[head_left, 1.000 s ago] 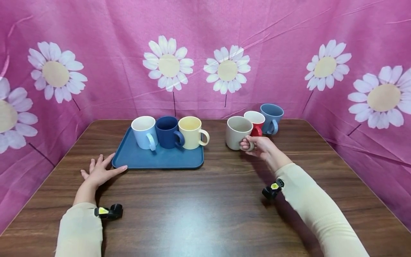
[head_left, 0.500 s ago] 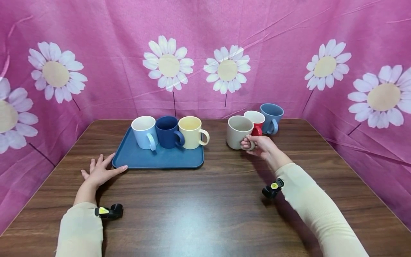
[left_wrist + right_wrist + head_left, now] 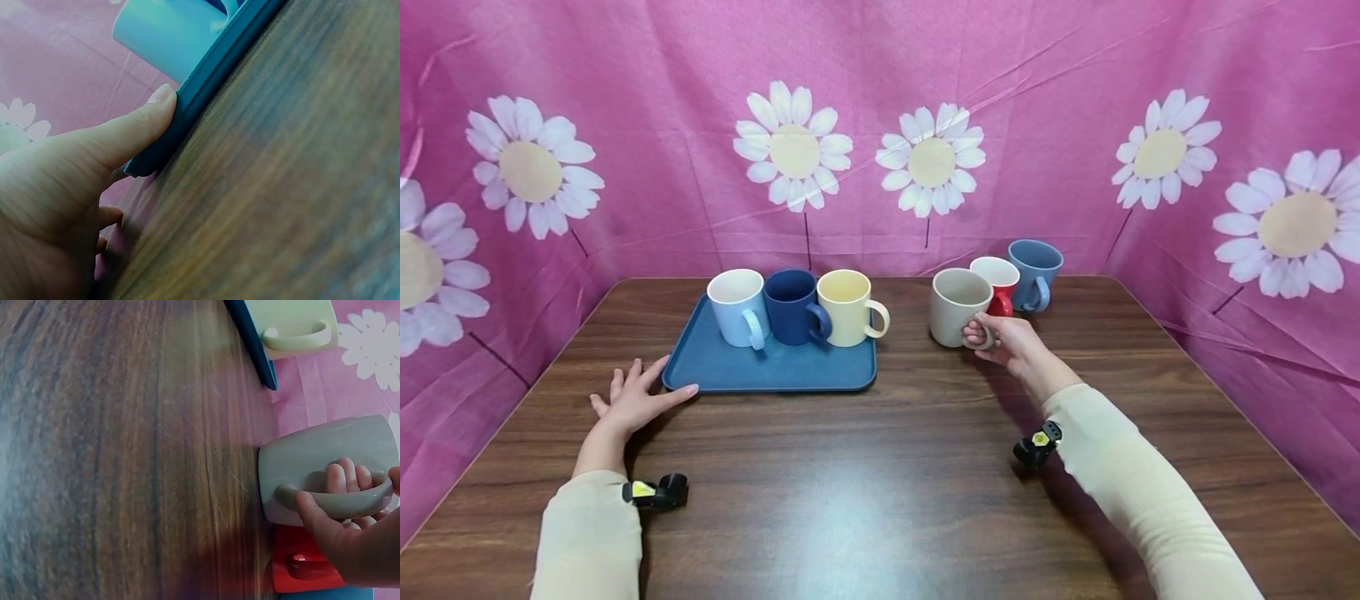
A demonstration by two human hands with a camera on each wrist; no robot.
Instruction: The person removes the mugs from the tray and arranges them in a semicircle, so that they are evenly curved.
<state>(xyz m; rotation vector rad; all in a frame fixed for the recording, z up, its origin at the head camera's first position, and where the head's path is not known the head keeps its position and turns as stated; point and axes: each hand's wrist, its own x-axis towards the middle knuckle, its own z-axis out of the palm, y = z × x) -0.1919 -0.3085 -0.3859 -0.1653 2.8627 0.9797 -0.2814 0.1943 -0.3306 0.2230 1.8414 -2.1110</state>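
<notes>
Item: grey mug (image 3: 951, 308). Upright on the far half of the table (image 3: 850, 467), just right of the middle; twelve o'clock is the side away from the person. Whether its base bears on the wood, I cannot tell.

Edges and room: red mug (image 3: 1004, 292) just beside it at one to two o'clock, contact unclear; blue mug (image 3: 1030, 279) next beyond, same direction. The table's far edge runs near at twelve. A strip of wood separates it from the tray (image 3: 775, 367) at nine; a broad stretch of wood extends toward six.

Fingers: right hand (image 3: 1011, 342) curled round the handle, which points to four o'clock. Fingertips (image 3: 347, 478) pass through the loop, the mug's body just past them; another finger lies on the handle's lower end.

Tray, blue: yellow mug (image 3: 842, 312), navy mug (image 3: 788, 312) and pale mug (image 3: 730, 312), upright in a row along its twelve o'clock side. Left hand (image 3: 634, 402) at its seven to eight o'clock corner, fingers spread, thumb touching the rim.

Surround: pink cloth (image 3: 865, 50) printed with white daisies.
</notes>
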